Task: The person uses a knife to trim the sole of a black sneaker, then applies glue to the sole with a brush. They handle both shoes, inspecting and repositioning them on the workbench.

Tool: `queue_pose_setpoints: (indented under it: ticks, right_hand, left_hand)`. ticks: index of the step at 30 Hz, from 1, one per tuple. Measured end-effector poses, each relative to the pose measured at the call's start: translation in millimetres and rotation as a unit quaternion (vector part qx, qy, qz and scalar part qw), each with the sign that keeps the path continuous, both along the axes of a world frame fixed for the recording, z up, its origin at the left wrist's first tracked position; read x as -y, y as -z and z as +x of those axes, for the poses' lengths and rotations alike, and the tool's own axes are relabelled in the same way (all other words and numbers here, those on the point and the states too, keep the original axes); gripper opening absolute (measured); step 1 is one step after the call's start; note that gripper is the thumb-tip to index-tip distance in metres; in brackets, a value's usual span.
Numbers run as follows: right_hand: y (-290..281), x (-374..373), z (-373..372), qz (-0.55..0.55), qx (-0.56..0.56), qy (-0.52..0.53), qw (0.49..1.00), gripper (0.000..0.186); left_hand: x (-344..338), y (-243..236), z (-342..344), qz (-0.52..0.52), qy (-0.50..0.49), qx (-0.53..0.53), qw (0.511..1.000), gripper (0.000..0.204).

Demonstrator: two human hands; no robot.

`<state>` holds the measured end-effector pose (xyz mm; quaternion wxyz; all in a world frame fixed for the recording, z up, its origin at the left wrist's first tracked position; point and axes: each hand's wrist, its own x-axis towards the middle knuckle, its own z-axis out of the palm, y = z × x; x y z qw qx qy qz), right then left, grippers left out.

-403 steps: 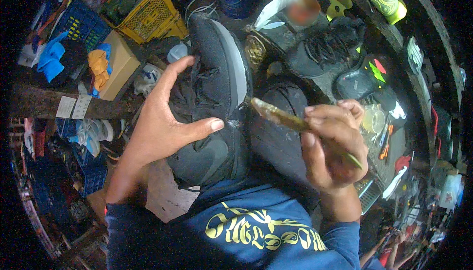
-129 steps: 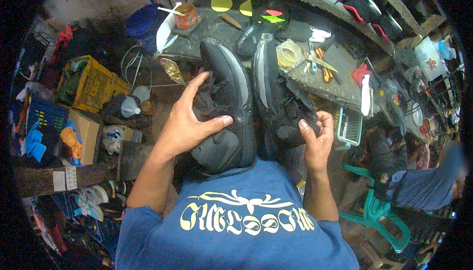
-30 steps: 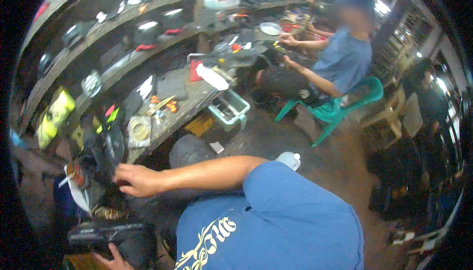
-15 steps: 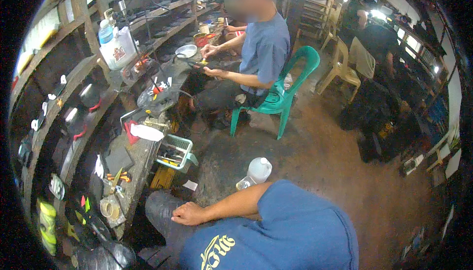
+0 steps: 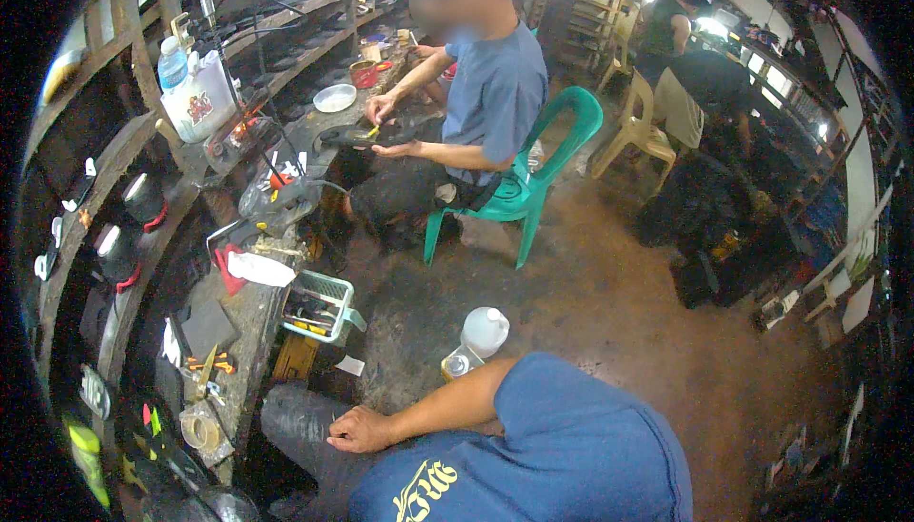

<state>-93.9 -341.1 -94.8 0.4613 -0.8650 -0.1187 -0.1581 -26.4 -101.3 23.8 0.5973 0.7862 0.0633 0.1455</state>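
Observation:
My right hand (image 5: 359,429) rests on my dark-trousered knee (image 5: 297,419) at the lower left, its fingers curled together. What they hold, if anything, is too small to make out. My bare right forearm runs to the sleeve of my blue shirt (image 5: 571,427), which has a yellow print. My left hand does not show. Beside the knee stands a worn bench (image 5: 252,351), with a round tub (image 5: 201,432), orange-handled scissors (image 5: 217,364) and a dark square sheet (image 5: 208,328) on it. Dark shiny material (image 5: 228,505) lies at the bottom left.
A green basket of tools (image 5: 321,307) stands by the bench. A white jug (image 5: 486,330) and a clear container (image 5: 459,365) are beyond my arm. On a green chair (image 5: 562,141), a co-worker (image 5: 495,84) holds a dark piece and a small yellow thing. Shelves (image 5: 124,156) line the left.
The whole view has shifted, so the bench and the co-worker sit farther left. My right hand stays at my knee. The co-worker's upper hand is slightly lower, by the dark piece.

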Motion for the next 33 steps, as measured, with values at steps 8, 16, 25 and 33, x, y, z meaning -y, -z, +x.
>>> queue_pose_setpoints:
  ticks: [8, 16, 25, 33]
  right_hand:
    - [-1, 3, 1, 0.014, -0.009, 0.001, 1.0, 0.033]
    - [5, 1, 2, -0.014, 0.022, 0.029, 0.999, 0.033]
    - [-3, 2, 0, -0.018, 0.002, 0.022, 1.0, 0.033]
    - [-6, 4, -1, -0.014, 0.0, 0.008, 1.0, 0.032]
  left_hand:
    - [4, 0, 9, -0.029, 0.024, -0.003, 0.999, 0.066]
    - [-5, 3, 1, -0.066, 0.029, -0.003, 0.997, 0.061]
    - [-15, 10, 1, -0.084, 0.015, -0.016, 0.996, 0.056]
    - [-17, 10, 0, -0.107, 0.012, -0.021, 0.994, 0.052]
